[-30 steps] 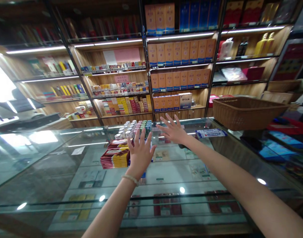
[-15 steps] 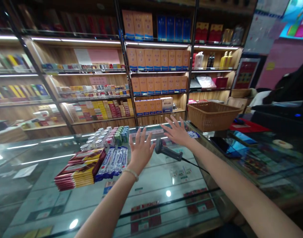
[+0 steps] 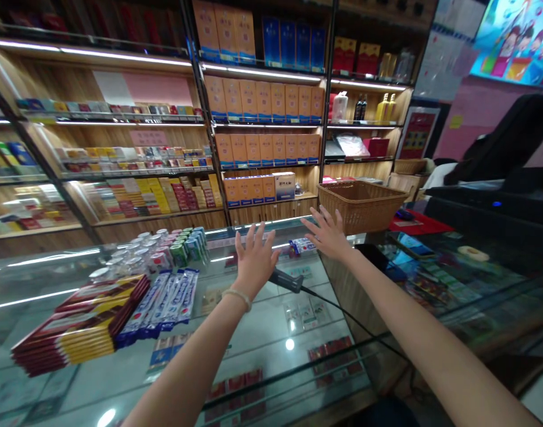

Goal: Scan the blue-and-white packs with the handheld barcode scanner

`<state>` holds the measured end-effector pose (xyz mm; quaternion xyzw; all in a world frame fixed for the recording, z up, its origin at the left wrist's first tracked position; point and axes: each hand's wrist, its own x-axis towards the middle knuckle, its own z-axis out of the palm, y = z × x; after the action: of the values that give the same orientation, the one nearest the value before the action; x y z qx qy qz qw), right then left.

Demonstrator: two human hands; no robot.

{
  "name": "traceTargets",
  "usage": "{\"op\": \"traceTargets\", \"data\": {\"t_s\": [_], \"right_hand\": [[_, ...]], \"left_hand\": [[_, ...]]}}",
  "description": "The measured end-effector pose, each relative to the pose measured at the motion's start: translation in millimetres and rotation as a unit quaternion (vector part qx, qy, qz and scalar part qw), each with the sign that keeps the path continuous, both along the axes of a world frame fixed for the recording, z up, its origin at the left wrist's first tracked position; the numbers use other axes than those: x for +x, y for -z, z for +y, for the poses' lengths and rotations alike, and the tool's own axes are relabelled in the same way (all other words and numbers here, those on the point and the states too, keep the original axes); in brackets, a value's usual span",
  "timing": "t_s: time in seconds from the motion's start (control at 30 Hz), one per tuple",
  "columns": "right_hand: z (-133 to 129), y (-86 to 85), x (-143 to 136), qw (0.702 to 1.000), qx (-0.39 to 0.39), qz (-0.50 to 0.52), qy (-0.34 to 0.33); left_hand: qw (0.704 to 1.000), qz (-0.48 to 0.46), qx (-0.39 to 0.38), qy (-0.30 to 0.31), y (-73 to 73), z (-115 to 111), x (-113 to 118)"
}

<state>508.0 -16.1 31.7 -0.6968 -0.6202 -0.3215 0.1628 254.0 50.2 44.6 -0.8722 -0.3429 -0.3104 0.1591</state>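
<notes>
Left hand point(image 3: 256, 261): raised over the glass counter point(image 3: 260, 350), palm down, fingers spread; released, grasping nothing.
Right hand point(image 3: 329, 234): raised ahead and to the right of the left hand, fingers spread; likewise released. The two hands were apart.
Scanner point(image 3: 288, 280): lay on the counter just beyond the left hand, which hid its head; contact could not be told. Its visible handle pointed right, in the gap between the hands and nearer the left one.
Cord point(image 3: 338, 305): ran from the handle rightward and toward the near side, beside the right forearm.
Small packets point(image 3: 302, 246): lay near the right hand, on its left, partly hidden by it.
Basket point(image 3: 364, 212): stood beyond the right hand, extending to its right.
Blue-and-white packets point(image 3: 165, 302): lay left of the left hand, well apart from the right.
Chocolate bars point(image 3: 87, 323): stacked just left of those packets.
</notes>
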Motion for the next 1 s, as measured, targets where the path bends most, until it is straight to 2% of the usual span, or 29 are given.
{"op": "traceTargets", "data": {"t_s": [0.27, 0.47, 0.67, 0.83, 1.0], "right_hand": [[-4.6, 19.3, 28.9, 0.998, 0.05, 0.032, 0.033], [-4.2, 35.1, 38.7, 0.997, 0.036, 0.051, 0.044], [-5.5, 35.8, 44.6, 0.996, 0.036, 0.056, 0.055], [-10.8, 37.6, 55.0, 0.995, 0.031, 0.058, 0.08], [-14.1, 41.6, 64.9, 0.993, 0.006, 0.064, 0.097]], "left_hand": [[0.998, -0.026, -0.053, -0.023, -7.4, -0.6, 51.6], [0.998, -0.03, -0.047, 0.002, -0.6, 8.2, 88.7], [0.999, -0.009, -0.046, 0.016, 14.0, 13.6, 95.2], [0.997, 0.005, -0.071, 0.014, 16.5, 20.3, 94.3], [0.984, 0.101, -0.144, 0.038, 16.8, 32.2, 101.1]]}}
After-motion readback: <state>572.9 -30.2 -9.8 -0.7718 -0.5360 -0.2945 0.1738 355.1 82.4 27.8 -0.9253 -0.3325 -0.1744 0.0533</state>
